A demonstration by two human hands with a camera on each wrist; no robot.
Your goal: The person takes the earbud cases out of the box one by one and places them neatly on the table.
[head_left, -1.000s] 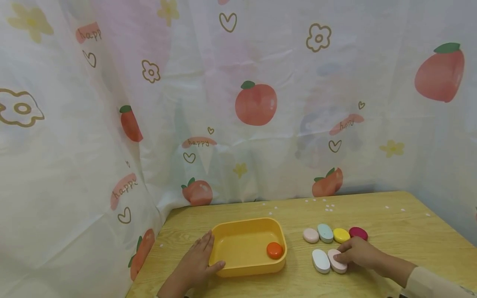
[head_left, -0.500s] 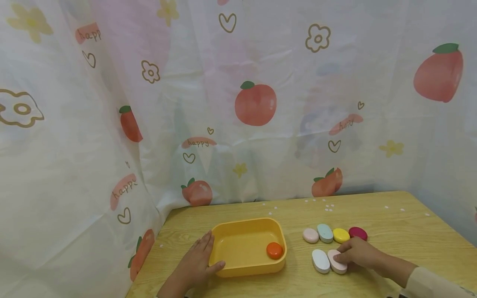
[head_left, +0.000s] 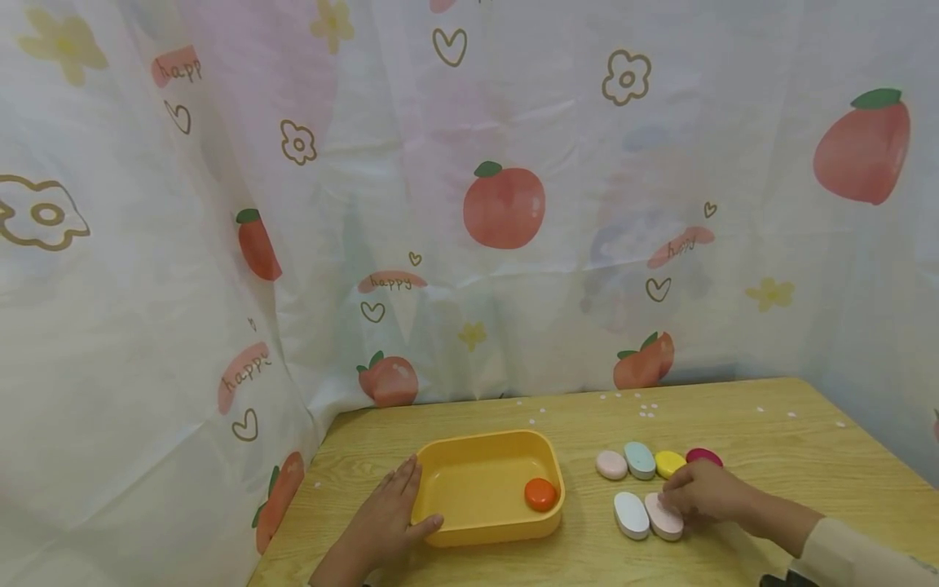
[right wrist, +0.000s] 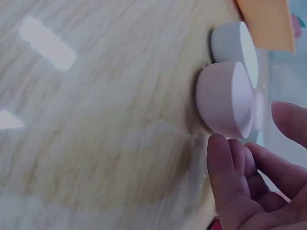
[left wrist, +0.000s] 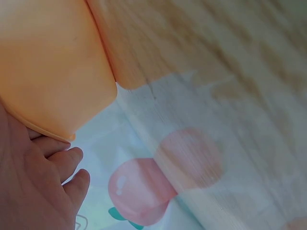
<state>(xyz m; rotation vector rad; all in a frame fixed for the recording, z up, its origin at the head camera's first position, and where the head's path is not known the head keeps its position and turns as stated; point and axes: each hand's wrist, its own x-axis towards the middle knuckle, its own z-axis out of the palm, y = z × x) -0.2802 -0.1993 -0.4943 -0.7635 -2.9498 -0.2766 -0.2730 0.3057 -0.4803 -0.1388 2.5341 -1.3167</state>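
Note:
My left hand [head_left: 385, 514] rests against the left side of a yellow tray [head_left: 487, 536], thumb at its near corner. In the left wrist view, its fingers touch the tray's rim [left wrist: 45, 134]. A round orange piece [head_left: 540, 494] lies in the tray's right end. My right hand [head_left: 707, 491] is beside a pale pink oval block [head_left: 663, 518]. In the right wrist view, the thumb [right wrist: 288, 120] stands apart from that block, while fingertips come close to its side; contact is unclear. A white oval block [head_left: 632, 515] lies left of the pink one.
Behind them runs a row: a small pale pink piece [head_left: 612, 465], a light blue oval [head_left: 640, 461], a yellow piece [head_left: 669, 465] and a dark red piece [head_left: 704, 457] partly hidden by my right hand. A fruit-printed curtain [head_left: 506, 326] borders the wooden table [head_left: 807, 456].
My right hand has shifted slightly up and right; its thumb, earlier on the pink oval block, has come off its top. The left hand and tray stay put.

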